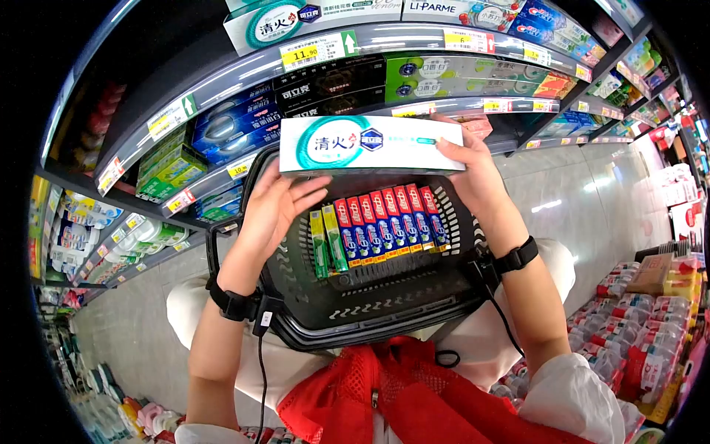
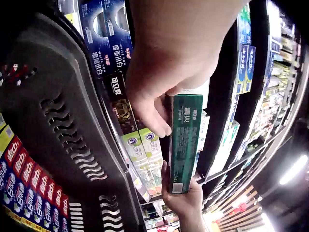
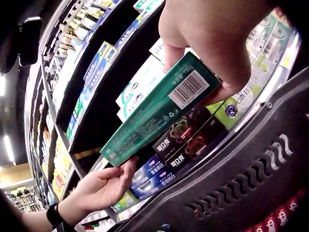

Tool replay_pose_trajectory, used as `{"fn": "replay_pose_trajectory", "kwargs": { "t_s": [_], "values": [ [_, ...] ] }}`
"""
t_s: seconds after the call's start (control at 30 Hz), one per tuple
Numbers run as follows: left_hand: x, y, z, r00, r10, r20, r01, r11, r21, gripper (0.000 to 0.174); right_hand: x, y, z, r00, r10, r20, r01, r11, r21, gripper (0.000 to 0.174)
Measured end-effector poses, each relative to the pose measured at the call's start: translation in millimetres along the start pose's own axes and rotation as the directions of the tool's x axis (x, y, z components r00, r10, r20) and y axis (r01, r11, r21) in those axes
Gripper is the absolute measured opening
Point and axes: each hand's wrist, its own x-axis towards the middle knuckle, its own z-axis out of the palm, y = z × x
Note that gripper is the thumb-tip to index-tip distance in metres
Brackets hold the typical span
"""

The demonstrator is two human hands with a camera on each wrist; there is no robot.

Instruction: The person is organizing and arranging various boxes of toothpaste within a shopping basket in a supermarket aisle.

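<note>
A long white and teal toothpaste box is held level above the black basket in the head view. My right hand grips its right end, thumb on the front. At the left end is my left hand, fingers loosely spread; its fingertips are close to the box's lower edge in the right wrist view, contact unclear. The box's green side with a barcode shows there. Inside the basket stand a row of several red and blue boxes and two green ones.
Shelves of boxed toothpaste curve across the front, with price tags along their edges. Blue boxes and black boxes sit on the shelf beyond the basket. Wrapped bottles are stacked on the right beside the tiled floor.
</note>
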Motion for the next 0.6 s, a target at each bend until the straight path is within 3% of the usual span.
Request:
{"fn": "replay_pose_trajectory", "kwargs": {
  "t_s": [0.03, 0.1, 0.17, 0.2, 0.23, 0.3, 0.53, 0.6],
  "values": [
    [1, 1, -2, 0.989, -0.09, 0.114, 0.109, 0.98, -0.168, 0.042, 1, -2, -1, 0.998, -0.066, -0.017, 0.066, 0.998, 0.002, 0.039],
    [-1, 1, 2, 0.99, -0.062, 0.128, 0.078, 0.99, -0.121, 0.044, 0, -5, -3, 0.994, -0.099, -0.053, 0.099, 0.995, -0.001, 0.042],
    [-3, 3, 4, 0.97, -0.163, 0.181, 0.192, 0.969, -0.154, 0.046, 0, -7, -6, 0.985, -0.118, -0.126, 0.124, 0.992, 0.037, 0.045],
    [-6, 5, 6, 0.961, -0.143, 0.235, 0.17, 0.98, -0.1, 0.046, 1, -6, -7, 0.985, -0.123, -0.12, 0.127, 0.991, 0.029, 0.046],
    [-9, 5, 9, 0.962, -0.142, 0.234, 0.169, 0.98, -0.102, 0.046, 1, -6, -7, 0.985, -0.122, -0.118, 0.126, 0.992, 0.027, 0.046],
    [-13, 4, 13, 0.979, -0.147, 0.139, 0.13, 0.984, 0.125, 0.046, 0, -5, -3, 0.99, -0.108, -0.085, 0.106, 0.994, -0.03, 0.046],
    [-11, 1, 7, 0.995, -0.096, 0.011, 0.093, 0.983, 0.157, 0.045, 0, 0, 2, 0.999, 0.042, -0.025, -0.042, 0.999, 0.007, 0.052],
    [-11, 0, 5, 0.997, -0.081, 0.019, 0.077, 0.984, 0.16, 0.046, -2, 1, 5, 0.979, 0.201, -0.035, -0.199, 0.978, 0.069, 0.05]
  ]
}}
